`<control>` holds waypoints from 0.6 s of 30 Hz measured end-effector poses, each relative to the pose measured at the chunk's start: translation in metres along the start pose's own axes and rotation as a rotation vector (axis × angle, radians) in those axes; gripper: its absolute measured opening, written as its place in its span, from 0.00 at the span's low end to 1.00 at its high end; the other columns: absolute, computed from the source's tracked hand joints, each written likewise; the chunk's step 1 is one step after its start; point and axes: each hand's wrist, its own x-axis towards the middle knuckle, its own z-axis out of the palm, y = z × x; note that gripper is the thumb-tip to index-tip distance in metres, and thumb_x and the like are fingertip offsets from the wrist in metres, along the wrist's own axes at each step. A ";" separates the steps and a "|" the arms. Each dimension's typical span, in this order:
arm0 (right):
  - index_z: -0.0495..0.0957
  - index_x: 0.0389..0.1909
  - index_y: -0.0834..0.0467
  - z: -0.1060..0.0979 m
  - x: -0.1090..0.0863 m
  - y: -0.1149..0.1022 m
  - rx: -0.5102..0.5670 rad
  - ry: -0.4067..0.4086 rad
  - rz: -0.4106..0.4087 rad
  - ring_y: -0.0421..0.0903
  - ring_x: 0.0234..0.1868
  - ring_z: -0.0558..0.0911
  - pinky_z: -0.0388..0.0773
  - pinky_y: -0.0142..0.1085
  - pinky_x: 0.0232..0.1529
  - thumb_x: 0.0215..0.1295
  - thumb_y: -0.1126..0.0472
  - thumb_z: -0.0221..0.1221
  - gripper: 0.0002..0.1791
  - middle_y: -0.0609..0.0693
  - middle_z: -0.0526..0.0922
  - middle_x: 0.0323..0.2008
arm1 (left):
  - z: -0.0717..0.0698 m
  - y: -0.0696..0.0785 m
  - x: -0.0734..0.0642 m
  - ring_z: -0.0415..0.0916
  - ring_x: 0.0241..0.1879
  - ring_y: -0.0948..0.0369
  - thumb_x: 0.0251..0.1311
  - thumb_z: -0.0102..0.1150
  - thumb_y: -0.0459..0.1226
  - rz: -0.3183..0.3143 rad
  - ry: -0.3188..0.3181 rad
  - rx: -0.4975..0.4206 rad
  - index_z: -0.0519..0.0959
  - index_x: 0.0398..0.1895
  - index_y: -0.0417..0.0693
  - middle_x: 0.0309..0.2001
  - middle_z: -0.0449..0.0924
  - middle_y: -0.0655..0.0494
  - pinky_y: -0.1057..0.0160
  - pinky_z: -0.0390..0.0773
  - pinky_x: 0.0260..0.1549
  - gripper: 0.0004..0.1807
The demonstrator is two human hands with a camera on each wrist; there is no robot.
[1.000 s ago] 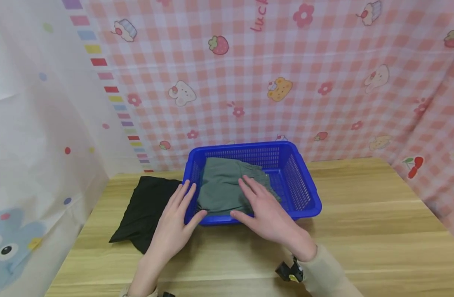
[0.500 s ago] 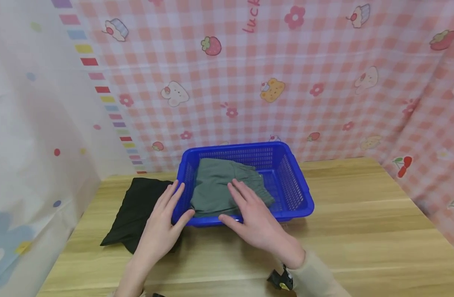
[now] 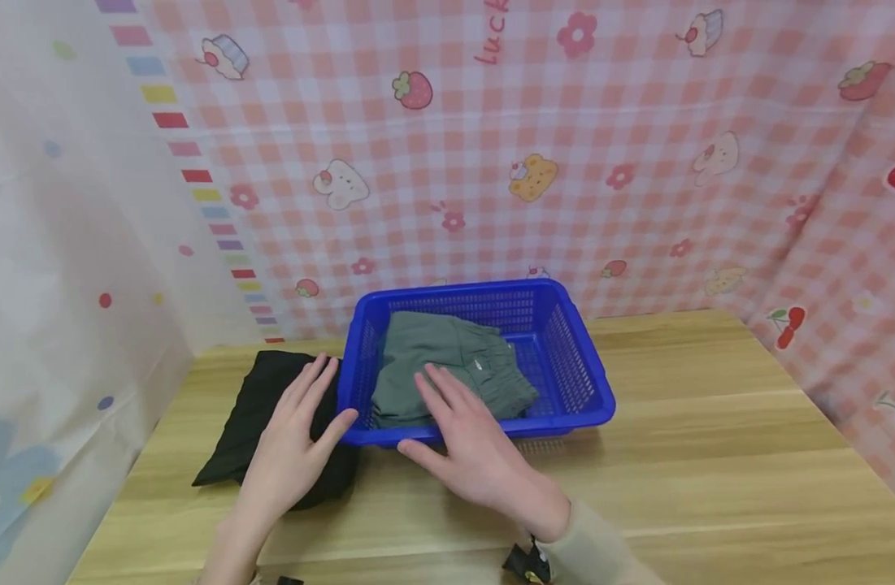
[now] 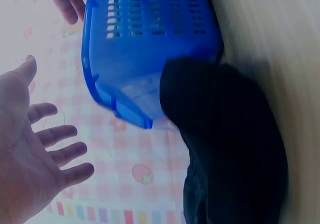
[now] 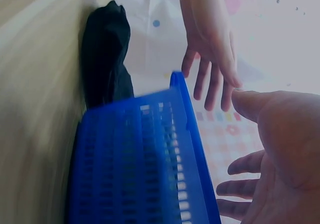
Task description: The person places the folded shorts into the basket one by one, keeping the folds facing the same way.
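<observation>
A blue plastic basket (image 3: 575,357) stands on the wooden table, with a folded grey-green garment (image 3: 418,349) lying in its left and middle part. The garment has a gathered, elastic-looking edge and a small pale tag. Left of the basket lies a black folded cloth (image 3: 249,422), touching or close to the basket's side. My left hand (image 3: 289,447) hovers over this cloth, fingers straight and thumb spread. Over the basket's front rim hangs my right hand (image 3: 469,447), its fingers extended above the garment. Both wrist views show the palms holding nothing.
Behind the table (image 3: 710,422) hangs a pink checked curtain (image 3: 432,138) with cartoon prints. A white printed sheet (image 3: 74,219) closes off the left side. Bare wood shows right of the basket and in front of it.
Both hands have moved left relative to the basket, the left one from its rim to over the black cloth. The head view has shifted slightly. Basket and garments lie as before.
</observation>
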 end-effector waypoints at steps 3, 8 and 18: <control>0.53 0.84 0.55 0.006 0.002 -0.007 -0.010 -0.014 -0.018 0.58 0.87 0.53 0.57 0.60 0.84 0.76 0.37 0.57 0.46 0.55 0.53 0.86 | -0.005 -0.005 -0.001 0.57 0.81 0.38 0.73 0.62 0.48 -0.001 0.021 0.009 0.64 0.81 0.49 0.82 0.61 0.42 0.30 0.64 0.73 0.37; 0.55 0.84 0.54 0.017 0.005 -0.018 -0.061 -0.031 -0.040 0.57 0.87 0.54 0.59 0.60 0.83 0.76 0.36 0.56 0.45 0.54 0.54 0.86 | -0.014 -0.017 -0.004 0.58 0.80 0.36 0.73 0.64 0.48 -0.004 0.030 0.036 0.64 0.81 0.50 0.81 0.62 0.40 0.28 0.65 0.71 0.38; 0.56 0.84 0.55 0.035 0.010 -0.042 -0.136 -0.048 -0.130 0.56 0.86 0.57 0.64 0.54 0.82 0.78 0.33 0.51 0.44 0.54 0.55 0.85 | -0.021 -0.047 -0.012 0.58 0.78 0.31 0.73 0.63 0.49 -0.034 0.023 0.048 0.63 0.81 0.46 0.80 0.61 0.34 0.24 0.65 0.68 0.39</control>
